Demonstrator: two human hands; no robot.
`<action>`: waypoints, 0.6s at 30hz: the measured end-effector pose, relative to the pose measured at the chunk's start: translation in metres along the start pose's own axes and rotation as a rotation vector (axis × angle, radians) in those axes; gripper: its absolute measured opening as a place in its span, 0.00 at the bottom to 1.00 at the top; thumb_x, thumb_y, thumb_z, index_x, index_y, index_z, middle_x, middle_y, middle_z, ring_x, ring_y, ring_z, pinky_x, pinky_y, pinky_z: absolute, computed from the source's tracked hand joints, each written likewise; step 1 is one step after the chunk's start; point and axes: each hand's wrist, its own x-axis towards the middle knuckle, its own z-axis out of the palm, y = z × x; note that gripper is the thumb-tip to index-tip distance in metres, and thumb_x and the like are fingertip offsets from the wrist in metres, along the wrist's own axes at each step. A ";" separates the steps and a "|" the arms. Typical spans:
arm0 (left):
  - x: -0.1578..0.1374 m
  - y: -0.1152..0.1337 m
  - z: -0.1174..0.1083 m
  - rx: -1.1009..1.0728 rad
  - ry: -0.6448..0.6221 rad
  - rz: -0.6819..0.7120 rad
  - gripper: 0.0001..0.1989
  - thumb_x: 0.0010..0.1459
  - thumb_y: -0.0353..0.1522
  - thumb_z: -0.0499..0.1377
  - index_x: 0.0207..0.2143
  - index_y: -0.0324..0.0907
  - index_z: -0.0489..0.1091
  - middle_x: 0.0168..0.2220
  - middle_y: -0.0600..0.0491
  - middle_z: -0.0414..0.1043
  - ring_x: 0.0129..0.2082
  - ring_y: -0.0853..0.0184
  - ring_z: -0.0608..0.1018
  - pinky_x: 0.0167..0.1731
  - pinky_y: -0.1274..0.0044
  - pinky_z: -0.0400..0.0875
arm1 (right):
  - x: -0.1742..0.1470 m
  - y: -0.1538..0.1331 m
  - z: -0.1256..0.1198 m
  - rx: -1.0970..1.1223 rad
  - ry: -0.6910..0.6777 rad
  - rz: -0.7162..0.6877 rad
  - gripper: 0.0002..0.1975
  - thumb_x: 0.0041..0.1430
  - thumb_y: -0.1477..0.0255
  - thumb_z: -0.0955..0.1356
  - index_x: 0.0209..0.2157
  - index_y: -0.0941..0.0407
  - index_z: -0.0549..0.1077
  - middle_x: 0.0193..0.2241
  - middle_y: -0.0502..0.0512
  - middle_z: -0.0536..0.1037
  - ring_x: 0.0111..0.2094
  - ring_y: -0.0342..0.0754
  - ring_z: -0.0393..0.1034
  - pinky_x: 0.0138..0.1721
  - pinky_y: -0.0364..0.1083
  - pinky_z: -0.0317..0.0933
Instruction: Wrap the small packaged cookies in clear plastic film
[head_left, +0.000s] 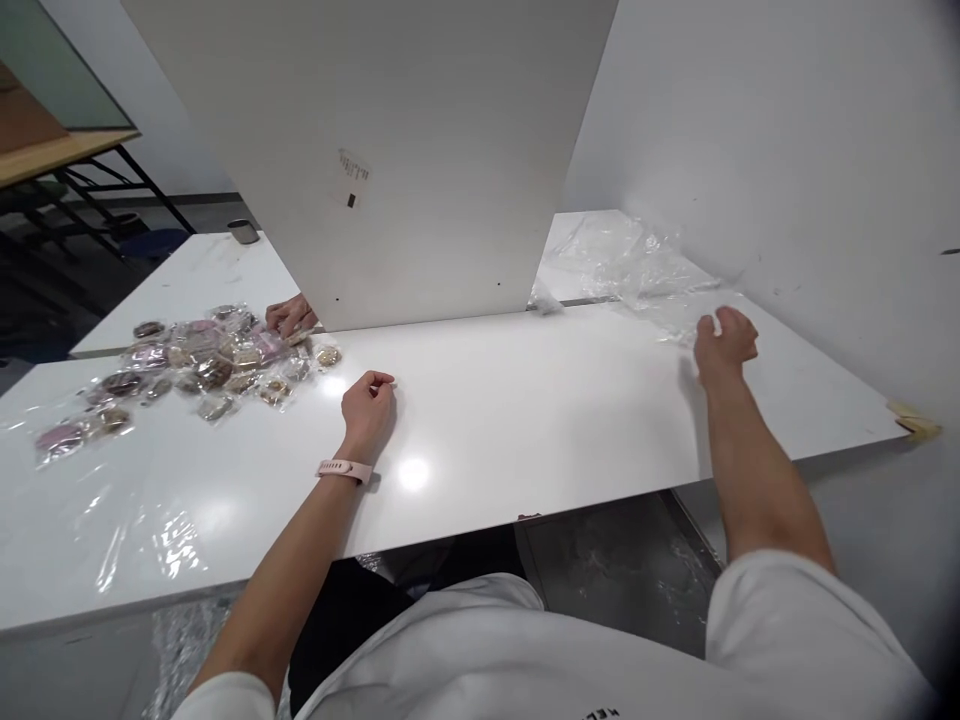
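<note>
My left hand (366,410), with a pink band (343,470) at its wrist, rests on the white table (510,420), its fingers curled in and nothing visible in them. It is to the right of a pile of small clear-wrapped items (214,370), brown, tan and pink, and does not touch them. My right hand (725,342) is over the right part of the table, fingers bent, by the edge of a crumpled clear plastic sheet or bag (637,265). Whether its fingers hold anything is hidden.
A tall white panel (420,160) stands across the table, with another person's hand (291,315) at its left edge, by the pile. A small grey cup (242,231) sits at the back left. Clear plastic (142,530) lies front left. A wall (795,150) bounds the right side.
</note>
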 end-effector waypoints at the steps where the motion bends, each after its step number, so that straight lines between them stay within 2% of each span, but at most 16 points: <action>1: 0.000 0.000 0.000 -0.002 -0.006 -0.001 0.11 0.52 0.31 0.55 0.34 0.44 0.77 0.26 0.56 0.71 0.24 0.69 0.69 0.30 0.75 0.61 | -0.016 -0.024 0.004 0.022 0.125 0.032 0.31 0.72 0.58 0.47 0.60 0.53 0.69 0.61 0.67 0.69 0.64 0.66 0.57 0.60 0.75 0.46; 2: 0.000 0.000 0.000 -0.005 -0.015 -0.003 0.11 0.52 0.31 0.55 0.34 0.44 0.76 0.26 0.56 0.72 0.24 0.69 0.68 0.29 0.75 0.61 | -0.040 -0.053 0.010 0.038 0.171 0.011 0.29 0.71 0.58 0.51 0.61 0.55 0.68 0.60 0.66 0.70 0.64 0.66 0.58 0.61 0.74 0.45; 3: 0.000 0.001 0.000 -0.010 -0.024 -0.005 0.10 0.52 0.31 0.55 0.34 0.44 0.76 0.27 0.55 0.72 0.24 0.69 0.68 0.29 0.75 0.61 | -0.068 -0.086 0.016 0.068 0.119 -0.089 0.24 0.71 0.58 0.55 0.60 0.50 0.69 0.59 0.60 0.73 0.62 0.62 0.63 0.63 0.70 0.48; 5: 0.000 0.001 0.000 -0.019 -0.036 -0.005 0.10 0.52 0.31 0.55 0.34 0.43 0.76 0.29 0.55 0.74 0.24 0.69 0.68 0.29 0.75 0.61 | -0.131 -0.155 0.027 0.188 -0.126 -0.444 0.20 0.71 0.65 0.58 0.58 0.47 0.70 0.58 0.55 0.75 0.58 0.58 0.68 0.63 0.68 0.52; 6: 0.000 0.001 -0.001 -0.024 -0.035 0.001 0.10 0.53 0.31 0.55 0.35 0.43 0.76 0.31 0.54 0.75 0.25 0.69 0.69 0.29 0.75 0.62 | -0.161 -0.188 0.028 0.248 -0.238 -0.580 0.19 0.71 0.68 0.58 0.59 0.48 0.70 0.59 0.55 0.74 0.57 0.56 0.69 0.62 0.65 0.56; 8: -0.001 0.001 -0.003 -0.044 -0.050 0.010 0.09 0.54 0.32 0.56 0.35 0.43 0.76 0.33 0.53 0.76 0.26 0.69 0.70 0.30 0.75 0.63 | -0.207 -0.242 0.024 0.363 -0.394 -0.749 0.19 0.70 0.70 0.61 0.59 0.53 0.70 0.59 0.58 0.74 0.56 0.54 0.70 0.60 0.61 0.59; 10: -0.005 0.004 -0.007 -0.081 -0.137 0.003 0.11 0.57 0.37 0.57 0.36 0.43 0.75 0.33 0.52 0.77 0.27 0.68 0.72 0.31 0.75 0.65 | -0.227 -0.275 0.009 0.486 -0.484 -0.831 0.16 0.71 0.69 0.61 0.56 0.50 0.73 0.59 0.53 0.74 0.56 0.52 0.69 0.61 0.60 0.60; 12: -0.013 0.009 -0.014 -0.114 -0.296 -0.022 0.18 0.61 0.46 0.55 0.38 0.42 0.75 0.32 0.51 0.78 0.27 0.67 0.73 0.29 0.75 0.66 | -0.226 -0.287 -0.009 0.633 -0.526 -0.824 0.14 0.72 0.66 0.61 0.51 0.43 0.75 0.55 0.46 0.77 0.53 0.49 0.72 0.58 0.57 0.64; 14: -0.024 0.016 -0.020 -0.096 -0.434 -0.016 0.23 0.61 0.51 0.54 0.41 0.42 0.75 0.32 0.50 0.78 0.27 0.66 0.75 0.28 0.75 0.66 | -0.211 -0.280 -0.021 0.771 -0.432 -0.707 0.12 0.70 0.66 0.63 0.47 0.41 0.77 0.47 0.45 0.81 0.47 0.49 0.75 0.51 0.53 0.70; 16: -0.036 0.022 -0.023 -0.011 -0.487 0.028 0.22 0.57 0.51 0.60 0.41 0.43 0.75 0.31 0.51 0.78 0.27 0.65 0.75 0.26 0.75 0.65 | -0.189 -0.262 -0.020 0.804 -0.154 -0.448 0.10 0.68 0.66 0.65 0.45 0.44 0.77 0.39 0.50 0.81 0.42 0.51 0.75 0.45 0.53 0.72; 18: -0.046 0.025 -0.022 0.060 -0.482 0.085 0.15 0.53 0.44 0.65 0.35 0.43 0.74 0.28 0.53 0.75 0.25 0.66 0.73 0.25 0.76 0.62 | -0.164 -0.240 -0.006 0.709 0.098 -0.111 0.13 0.65 0.63 0.67 0.48 0.49 0.75 0.42 0.56 0.79 0.46 0.54 0.73 0.47 0.56 0.70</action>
